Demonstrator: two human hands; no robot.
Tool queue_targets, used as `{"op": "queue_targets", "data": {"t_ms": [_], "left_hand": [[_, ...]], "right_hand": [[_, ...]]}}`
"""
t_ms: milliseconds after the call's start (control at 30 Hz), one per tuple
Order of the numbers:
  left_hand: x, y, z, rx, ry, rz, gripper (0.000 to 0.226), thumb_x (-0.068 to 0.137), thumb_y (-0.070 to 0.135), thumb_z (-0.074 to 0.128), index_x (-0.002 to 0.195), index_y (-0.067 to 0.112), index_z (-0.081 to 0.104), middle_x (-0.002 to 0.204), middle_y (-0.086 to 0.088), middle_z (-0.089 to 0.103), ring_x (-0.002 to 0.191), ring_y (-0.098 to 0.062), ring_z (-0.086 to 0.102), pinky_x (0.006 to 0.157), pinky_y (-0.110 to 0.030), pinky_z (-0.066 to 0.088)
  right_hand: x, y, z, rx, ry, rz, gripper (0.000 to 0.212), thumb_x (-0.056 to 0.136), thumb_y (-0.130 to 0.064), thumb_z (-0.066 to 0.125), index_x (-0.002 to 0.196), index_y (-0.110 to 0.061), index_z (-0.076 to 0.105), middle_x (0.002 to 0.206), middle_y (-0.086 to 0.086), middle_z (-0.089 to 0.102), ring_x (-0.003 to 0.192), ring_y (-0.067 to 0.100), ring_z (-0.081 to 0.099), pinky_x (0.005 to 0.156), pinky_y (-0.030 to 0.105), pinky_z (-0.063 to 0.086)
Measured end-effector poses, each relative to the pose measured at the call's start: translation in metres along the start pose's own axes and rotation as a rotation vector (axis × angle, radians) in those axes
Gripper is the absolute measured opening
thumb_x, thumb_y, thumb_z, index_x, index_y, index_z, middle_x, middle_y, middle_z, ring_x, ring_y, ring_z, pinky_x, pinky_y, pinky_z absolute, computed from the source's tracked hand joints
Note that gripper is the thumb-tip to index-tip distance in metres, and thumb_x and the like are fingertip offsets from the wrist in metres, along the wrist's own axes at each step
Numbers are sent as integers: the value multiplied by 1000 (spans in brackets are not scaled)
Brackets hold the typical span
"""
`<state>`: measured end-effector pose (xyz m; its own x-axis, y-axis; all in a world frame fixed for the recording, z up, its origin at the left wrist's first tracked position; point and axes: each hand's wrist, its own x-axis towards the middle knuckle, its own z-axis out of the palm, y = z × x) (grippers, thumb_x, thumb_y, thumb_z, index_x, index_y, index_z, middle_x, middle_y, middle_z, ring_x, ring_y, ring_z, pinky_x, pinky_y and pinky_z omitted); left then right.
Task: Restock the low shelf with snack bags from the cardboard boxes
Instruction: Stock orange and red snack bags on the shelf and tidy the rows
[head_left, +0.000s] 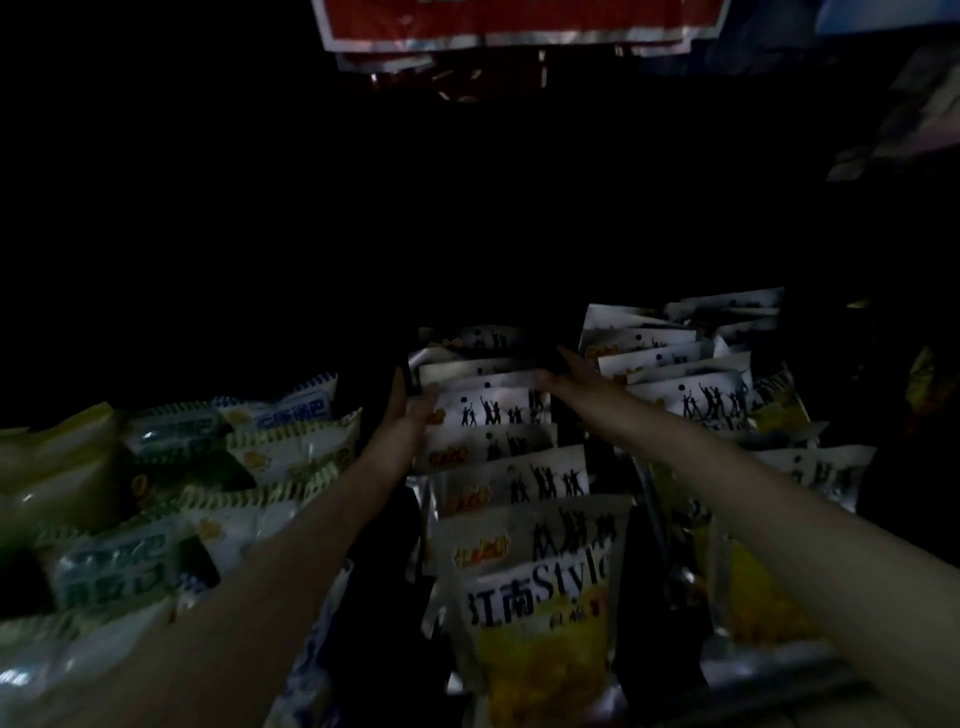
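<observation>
A row of white snack bags (519, 493) with black dancing figures and yellow contents stands upright, running back into a dark low shelf. My left hand (410, 408) lies flat against the left side of the rear bags, fingers straight. My right hand (563, 376) presses with straight fingers against the right side of the same rear bags (483, 405). Both arms reach deep into the shelf. No cardboard box is in view.
A second row of the same white bags (685, 369) stands to the right. Green and white striped snack bags (218, 467) are piled on the left. Red packets (509, 26) hang above. The back of the shelf is too dark to make out.
</observation>
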<state>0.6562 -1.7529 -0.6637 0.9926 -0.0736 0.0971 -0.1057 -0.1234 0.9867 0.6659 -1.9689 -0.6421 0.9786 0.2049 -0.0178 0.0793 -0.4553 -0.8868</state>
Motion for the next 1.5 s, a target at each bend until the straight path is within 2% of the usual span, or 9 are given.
{"op": "queue_targets", "data": {"t_ms": [167,367,533,667,767,933,1067,1267,1500], "left_hand": [[-53,3,2,48,-55,-84,62,97,45,33,150,36,0,158,8,8,143,-18,16,115,-45,21],[-100,-26,16,-165,-223,-338,106,56,91,48,146,45,16,155,10,20,143,-21,21,113,-56,21],[-103,-24,22,-200,-174,-323,86,75,80,41,147,41,17,154,6,24,141,-23,26,112,-49,26],[-100,-3,21,55,24,-135,64,97,48,32,150,27,4,154,1,22,140,-22,27,106,-33,29],[-98,15,23,287,-38,65,67,97,42,34,150,26,-3,154,1,21,137,-19,31,101,-24,31],[-72,40,58,764,-232,217,73,90,55,37,146,37,-6,159,1,-2,146,-21,5,117,-48,12],[-73,55,103,1141,-292,389,77,91,60,37,145,39,-12,159,1,-6,146,-20,-6,115,-47,-4],[-70,39,158,1336,-509,476,98,85,61,50,139,40,-29,156,-2,-22,144,-25,-17,111,-45,-16],[-48,22,185,1625,-484,429,104,85,55,56,140,36,-31,155,-8,-23,144,-38,-7,115,-51,-3]], "right_hand": [[-78,-4,-3,85,-132,116,84,78,-58,49,148,-40,7,157,-10,12,143,17,17,111,41,26],[-117,20,26,23,-137,320,105,77,-34,73,148,-37,-5,157,-8,4,142,21,18,104,39,36],[-113,40,60,73,-29,412,95,77,-39,73,147,-24,11,155,0,19,139,24,26,109,44,35],[-111,33,56,-4,56,350,91,80,-35,72,146,-16,13,149,4,31,135,22,34,108,34,35],[-121,12,28,-133,171,217,83,83,-27,70,147,-15,17,143,4,39,132,21,37,102,28,34],[-131,11,-42,-153,394,94,71,84,-17,69,142,-15,28,135,9,43,125,25,44,89,25,41],[-149,47,-96,-243,639,306,94,76,-31,76,147,-26,15,150,11,17,136,37,23,107,46,34],[-164,116,-111,10,393,601,117,75,-24,77,148,-24,-15,158,2,-3,144,27,9,111,40,25],[-131,150,-91,208,230,541,120,66,-40,81,149,-33,-6,158,-5,8,142,23,20,112,45,31]]}}
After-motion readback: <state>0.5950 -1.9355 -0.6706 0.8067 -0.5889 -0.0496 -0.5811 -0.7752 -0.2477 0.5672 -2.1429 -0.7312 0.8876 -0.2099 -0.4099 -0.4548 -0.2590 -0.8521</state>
